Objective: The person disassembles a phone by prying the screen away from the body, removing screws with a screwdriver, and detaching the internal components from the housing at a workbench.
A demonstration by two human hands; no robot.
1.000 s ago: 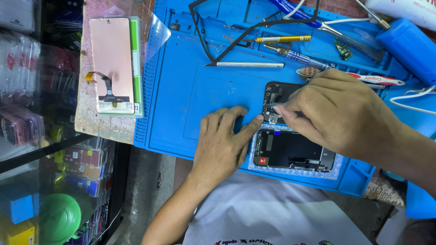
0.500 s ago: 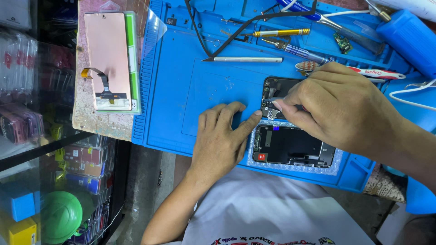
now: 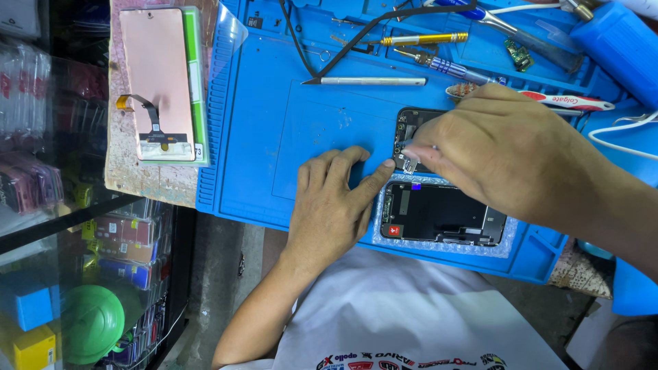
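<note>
An opened smartphone (image 3: 439,209) lies face down on a blue silicone repair mat (image 3: 301,123) that covers the worktop, its back removed so the dark inner parts show. The left hand (image 3: 332,205) lies flat on the mat just beside the phone, fingers spread a little, with the forefinger tip touching the phone's left edge; it grips nothing. The right hand (image 3: 500,154) hovers over the phone's upper half, its fingers pinched narrowly on a small pale part (image 3: 411,162) at the phone's top left area; what exactly that piece is cannot be told.

Above the hands on the mat lie a grey metal spudger (image 3: 370,81), a yellow-handled screwdriver (image 3: 425,39), a blue-handled screwdriver (image 3: 445,66), a toothbrush (image 3: 548,101) with a red and white handle, and black tweezers (image 3: 343,41). A small green circuit board (image 3: 519,55) sits near the top right. To the left of the mat, on a worn board (image 3: 137,175), rests a pink-backed replacement display (image 3: 156,82) with a flex cable (image 3: 140,106). Lower left, a green round lid (image 3: 92,322) shows inside a glass case.
</note>
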